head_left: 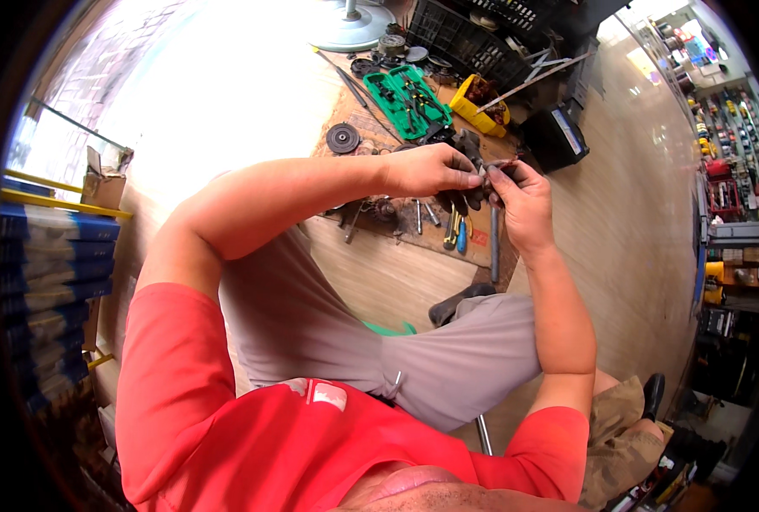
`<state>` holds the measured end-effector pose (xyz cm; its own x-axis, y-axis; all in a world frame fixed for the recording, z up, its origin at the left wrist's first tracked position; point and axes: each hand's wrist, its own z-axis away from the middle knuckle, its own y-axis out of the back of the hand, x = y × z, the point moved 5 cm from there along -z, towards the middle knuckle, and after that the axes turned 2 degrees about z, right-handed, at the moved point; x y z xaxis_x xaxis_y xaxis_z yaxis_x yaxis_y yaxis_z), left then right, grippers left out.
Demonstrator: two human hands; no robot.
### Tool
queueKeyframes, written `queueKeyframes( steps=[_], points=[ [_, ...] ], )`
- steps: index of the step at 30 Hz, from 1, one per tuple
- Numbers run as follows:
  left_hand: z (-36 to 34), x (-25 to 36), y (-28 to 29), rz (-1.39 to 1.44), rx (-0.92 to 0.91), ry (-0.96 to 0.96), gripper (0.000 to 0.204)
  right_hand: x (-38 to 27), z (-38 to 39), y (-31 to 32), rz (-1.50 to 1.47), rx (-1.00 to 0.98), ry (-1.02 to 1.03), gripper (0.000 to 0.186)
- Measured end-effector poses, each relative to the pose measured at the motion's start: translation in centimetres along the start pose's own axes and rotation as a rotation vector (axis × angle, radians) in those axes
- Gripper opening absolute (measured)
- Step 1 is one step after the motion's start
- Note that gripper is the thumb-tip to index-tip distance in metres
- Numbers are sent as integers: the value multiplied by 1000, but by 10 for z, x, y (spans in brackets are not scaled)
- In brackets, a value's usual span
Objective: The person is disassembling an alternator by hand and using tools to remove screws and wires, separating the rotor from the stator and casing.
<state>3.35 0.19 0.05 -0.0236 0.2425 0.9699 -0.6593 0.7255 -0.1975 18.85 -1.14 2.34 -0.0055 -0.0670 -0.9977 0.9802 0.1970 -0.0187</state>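
My left hand (pixel 437 171) and my right hand (pixel 524 200) meet above the far right part of a cardboard work mat. Both have blackened fingers, closed and pinching at the same spot. A small dark part seems to be between the fingertips, but its kind cannot be made out. Just behind them stands a dark metal piece (pixel 467 143), partly hidden by my hands. Below the hands lie a blue-handled screwdriver (pixel 462 237) and a yellow-and-black-handled tool (pixel 451 232). A long grey metal bar (pixel 494 247) runs down beside my right wrist.
A green tool case (pixel 407 102) lies open beyond my hands, beside a yellow bin (pixel 480 107) of parts. A black box (pixel 554 136) stands to the right. A round dark disc (pixel 343 137) lies left. Another person's camouflage-clad leg (pixel 622 427) is at lower right.
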Motion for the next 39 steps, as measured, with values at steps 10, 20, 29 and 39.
queueKeyframes(
  steps=[10,20,29,39],
  points=[
    [-2,14,-4,-673,233,-275,28,4,2,6,183,103,-65,8],
    [-3,12,-3,-749,227,-288,28,11,-2,5,170,92,-16,8],
    [0,11,3,-824,299,-314,25,8,-2,-1,132,66,-39,12],
    [5,12,-3,-884,443,-245,26,17,0,-5,200,106,-58,14]
  ],
)
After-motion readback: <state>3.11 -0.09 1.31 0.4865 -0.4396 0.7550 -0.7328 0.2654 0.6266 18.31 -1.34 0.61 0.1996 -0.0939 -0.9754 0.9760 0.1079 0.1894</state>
